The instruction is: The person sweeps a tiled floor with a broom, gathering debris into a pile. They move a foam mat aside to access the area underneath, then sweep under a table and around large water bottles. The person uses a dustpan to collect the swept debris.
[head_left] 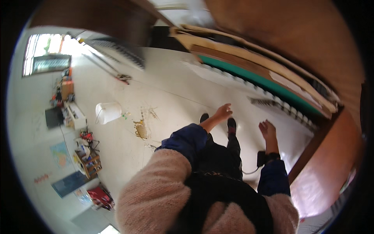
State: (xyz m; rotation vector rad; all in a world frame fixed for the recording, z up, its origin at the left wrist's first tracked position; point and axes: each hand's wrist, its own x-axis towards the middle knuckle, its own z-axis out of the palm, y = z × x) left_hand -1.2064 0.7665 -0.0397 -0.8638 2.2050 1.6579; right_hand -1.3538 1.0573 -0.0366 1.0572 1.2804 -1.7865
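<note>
My left hand (223,112) hangs above the pale floor (175,84), near my dark shoes, with its fingers apart and nothing in them. To its right, my right hand (267,129) is raised with loosely bent fingers, and it too looks free of any object. A dark device (261,158) with a cable sits at my right wrist. Beyond both hands leans a layered stack of flat panels, with a green panel (249,80) and a brown board (233,62). Below the stack, nearest my right hand, is a dark, bristly strip (265,102). Neither hand touches the panels.
A white bucket (108,113) stands on the floor to the left, beside a brownish wet patch (141,129). Farther back lies a long-handled tool (124,78). Small furniture and a wooden stool (91,165) line the left wall. A large brown surface (288,29) rises at the right.
</note>
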